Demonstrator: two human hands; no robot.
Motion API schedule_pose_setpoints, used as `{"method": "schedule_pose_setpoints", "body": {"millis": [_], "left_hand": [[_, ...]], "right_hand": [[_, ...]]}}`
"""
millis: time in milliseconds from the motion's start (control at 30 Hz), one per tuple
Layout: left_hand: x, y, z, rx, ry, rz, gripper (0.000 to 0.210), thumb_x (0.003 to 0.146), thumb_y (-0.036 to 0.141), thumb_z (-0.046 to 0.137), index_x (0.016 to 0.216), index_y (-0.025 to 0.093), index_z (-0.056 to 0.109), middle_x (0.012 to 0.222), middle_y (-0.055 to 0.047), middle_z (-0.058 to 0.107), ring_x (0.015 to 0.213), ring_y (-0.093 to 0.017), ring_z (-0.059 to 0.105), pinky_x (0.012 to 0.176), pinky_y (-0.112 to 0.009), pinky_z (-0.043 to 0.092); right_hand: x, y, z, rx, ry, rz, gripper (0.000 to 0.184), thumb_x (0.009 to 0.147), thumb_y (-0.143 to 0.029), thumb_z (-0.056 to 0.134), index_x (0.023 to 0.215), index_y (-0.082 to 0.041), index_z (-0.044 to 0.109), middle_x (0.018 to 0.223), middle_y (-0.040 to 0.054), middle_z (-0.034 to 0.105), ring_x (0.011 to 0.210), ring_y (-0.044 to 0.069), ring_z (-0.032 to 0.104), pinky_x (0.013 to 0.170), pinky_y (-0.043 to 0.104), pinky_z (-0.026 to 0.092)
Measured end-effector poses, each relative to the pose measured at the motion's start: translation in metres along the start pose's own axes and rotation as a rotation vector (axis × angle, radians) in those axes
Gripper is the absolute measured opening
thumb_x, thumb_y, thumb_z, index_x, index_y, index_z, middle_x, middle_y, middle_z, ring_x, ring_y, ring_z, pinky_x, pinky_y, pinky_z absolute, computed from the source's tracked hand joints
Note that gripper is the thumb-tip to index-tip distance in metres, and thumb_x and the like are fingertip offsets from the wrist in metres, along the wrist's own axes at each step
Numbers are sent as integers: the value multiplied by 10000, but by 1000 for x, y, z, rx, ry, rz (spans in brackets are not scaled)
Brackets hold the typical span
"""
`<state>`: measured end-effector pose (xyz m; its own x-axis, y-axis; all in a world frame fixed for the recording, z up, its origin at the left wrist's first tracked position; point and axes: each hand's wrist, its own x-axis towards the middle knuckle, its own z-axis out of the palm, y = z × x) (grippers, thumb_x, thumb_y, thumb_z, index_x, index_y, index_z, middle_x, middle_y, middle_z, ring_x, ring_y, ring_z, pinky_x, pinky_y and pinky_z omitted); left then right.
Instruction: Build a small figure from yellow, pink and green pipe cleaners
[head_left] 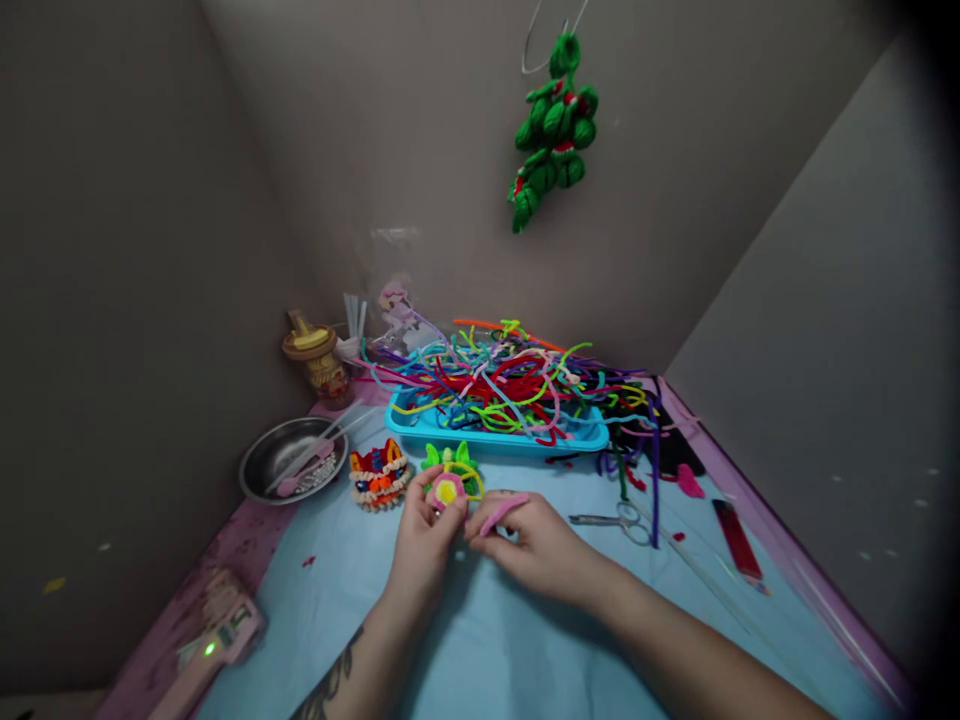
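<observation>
Over the bench [517, 650], my left grip [426, 540] pinches a pipe-cleaner flower [448, 491]. Just rightward, my right grip [540, 545] pinches a slanting pink pipe cleaner [504, 513].

We see a matt, fuzzy chenille finish on the pink-and-yellow flower [448, 491] and on the pink strip [504, 513]. The same velvety pile covers the heaped stems [517, 385], while their blue tray [495, 440] looks like smooth plastic with a slight gloss. We read the bowl [259, 488] as polished metal (its rim catches the light), and the scissors [596, 520] as shiny metal too. Above, we find the green ornament [556, 122] ribbed, woolly and matt. The blue cover [517, 620] on the surface [247, 550] looks smooth, with 2 or more soft creases.
</observation>
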<state>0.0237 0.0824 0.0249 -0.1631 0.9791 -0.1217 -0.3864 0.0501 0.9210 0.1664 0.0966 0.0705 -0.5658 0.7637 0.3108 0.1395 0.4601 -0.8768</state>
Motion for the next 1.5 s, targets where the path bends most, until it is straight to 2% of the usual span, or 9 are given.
{"method": "schedule_pose_setpoints", "body": {"millis": [133, 200, 367, 567, 667, 833, 933, 1133, 1500], "left_hand": [[-2, -3, 3, 84, -70, 24, 424, 651, 238, 702, 990, 202, 450, 812, -3, 605, 695, -111, 571, 629, -214, 435], [-3, -3, 4, 87, -92, 13, 419, 658, 244, 698, 994, 206, 451, 826, -6, 601, 695, -116, 572, 620, -220, 439], [-4, -1, 2, 35, -91, 0, 480, 683, 266, 688, 1084, 220, 429, 855, -11, 607, 686, -114, 578, 597, -214, 437], [-7, 3, 2, 15, -160, 4, 532, 706, 286, 673, 1144, 219, 378, 865, -22, 605, 633, -105, 568, 551, -211, 429], [-10, 4, 5, 56, -157, 14, 532, 707, 266, 674, 1142, 219, 370, 898, -28, 593, 642, -98, 556, 560, -210, 440], [-13, 7, 9, 97, -164, 37, 500, 710, 283, 669, 1123, 216, 396, 858, -19, 583, 636, -101, 547, 558, -208, 441], [-13, 8, 8, 88, -164, 30, 518, 703, 293, 677, 1131, 217, 396, 870, -21, 580, 628, -99, 543, 560, -211, 439], [-12, 8, 6, 70, -172, 11, 536, 694, 300, 686, 1142, 221, 401, 859, -17, 575, 602, -93, 533, 551, -209, 428], [-13, 8, 7, 36, -181, 11, 525, 663, 304, 710, 1107, 222, 444, 884, -28, 580, 625, -103, 527, 552, -217, 442]], "right_hand": [[1, -4, -12, 71, 177, 22, 74, 754, -154, 579, 711, -175, 636, 699, 18, 621, 691, 130, 572, 653, 240, 437], [3, -4, -18, 100, 212, 70, 86, 770, -196, 567, 711, -170, 623, 705, 20, 607, 690, 132, 562, 646, 244, 436], [7, 5, -15, -80, 170, 197, 156, 701, -244, 652, 838, -185, 606, 717, -11, 526, 654, 122, 489, 578, 226, 396], [8, 15, -8, -253, 151, 171, 37, 715, -161, 604, 686, -181, 615, 754, -4, 498, 682, 115, 477, 626, 232, 377], [8, 15, -7, -248, 186, 171, 94, 725, -158, 587, 633, -171, 600, 712, -11, 478, 656, 108, 464, 596, 225, 355], [10, 18, -9, -136, 171, 276, 112, 713, -182, 601, 603, -161, 610, 634, -27, 446, 593, 96, 438, 552, 216, 337], [11, 20, -12, -146, 207, 271, 52, 694, -218, 631, 687, -170, 612, 671, -26, 466, 626, 105, 443, 583, 222, 360], [10, 23, -13, -187, 217, 186, 235, 712, -256, 633, 943, -210, 626, 879, 24, 523, 814, 155, 498, 688, 261, 403], [9, 27, -10, -175, 221, 177, 170, 724, -263, 632, 886, -223, 669, 888, 27, 502, 841, 158, 505, 707, 270, 410]]}}
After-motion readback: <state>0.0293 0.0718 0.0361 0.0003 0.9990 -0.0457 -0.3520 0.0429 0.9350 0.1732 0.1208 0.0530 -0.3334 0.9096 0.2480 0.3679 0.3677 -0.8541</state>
